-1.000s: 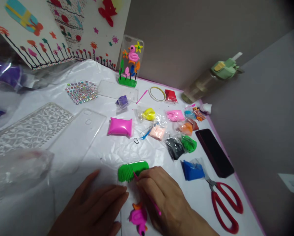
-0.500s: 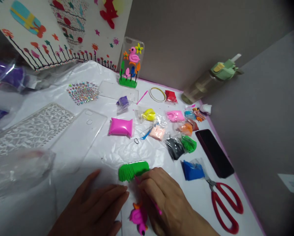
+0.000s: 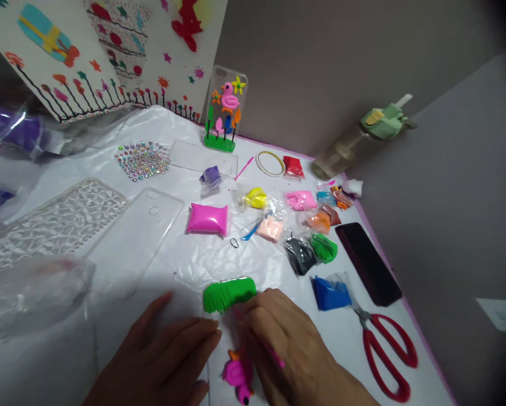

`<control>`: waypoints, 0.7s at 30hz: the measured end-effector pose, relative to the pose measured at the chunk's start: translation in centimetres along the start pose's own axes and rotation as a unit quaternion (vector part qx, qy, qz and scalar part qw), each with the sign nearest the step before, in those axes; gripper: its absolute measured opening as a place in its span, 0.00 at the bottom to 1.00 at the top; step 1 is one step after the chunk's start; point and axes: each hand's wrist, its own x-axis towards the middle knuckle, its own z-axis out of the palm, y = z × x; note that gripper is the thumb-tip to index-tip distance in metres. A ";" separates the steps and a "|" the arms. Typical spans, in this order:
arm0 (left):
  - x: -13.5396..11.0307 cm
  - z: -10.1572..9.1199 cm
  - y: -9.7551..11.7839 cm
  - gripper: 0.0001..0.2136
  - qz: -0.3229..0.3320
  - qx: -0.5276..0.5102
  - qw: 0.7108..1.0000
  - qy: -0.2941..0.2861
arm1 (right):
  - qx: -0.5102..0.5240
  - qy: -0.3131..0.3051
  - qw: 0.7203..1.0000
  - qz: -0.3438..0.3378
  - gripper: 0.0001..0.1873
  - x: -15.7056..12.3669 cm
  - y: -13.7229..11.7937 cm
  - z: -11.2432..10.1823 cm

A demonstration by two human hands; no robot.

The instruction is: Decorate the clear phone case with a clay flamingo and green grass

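Head view. The left hand (image 3: pixel 163 361) lies flat, palm down, at the lower middle of the frame. Its fingers are stretched out and hold nothing, and the fingertips stop just beside the lower left end of the green strip (image 3: pixel 228 294). It has not moved since the earlier frames.

The right hand (image 3: pixel 290 344), lower centre, has its fingers curled tight round a thin pink tool (image 3: pixel 273 355). The tool's front end meets the strip's lower edge, where the knuckles mostly hide it. A second ago more of that tip showed; now the back end sticks out further toward the lower right. The hand itself has shifted only slightly.

The strip lies just above both hands, fringed along its lower edge, in the same spot as before. A pink clay bird (image 3: pixel 238 375) sits between the two wrists at the bottom edge, unchanged.

To the right are a blue clay bag (image 3: pixel 331 293), red scissors (image 3: pixel 388 355) and a dark phone (image 3: pixel 368 262). Above the strip lies a magenta pack (image 3: pixel 207 219), and left of that a clear case (image 3: pixel 138 237). A decorated case (image 3: pixel 226 110) stands at upper centre and a bottle (image 3: pixel 363 138) at upper right. None of these has moved.
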 end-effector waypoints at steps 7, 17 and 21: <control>-0.3 0.3 -0.3 0.14 0.014 0.007 1.000 -0.006 | 0.011 0.081 0.996 -0.022 0.12 0.2 1.1 0.7; -0.5 0.0 -0.2 0.14 0.000 0.007 1.000 -0.001 | 0.020 0.055 0.998 0.007 0.12 0.3 1.4 1.4; -0.6 0.3 -0.3 0.15 0.002 0.009 1.000 -0.012 | 0.002 0.036 0.999 0.006 0.13 0.6 1.1 1.3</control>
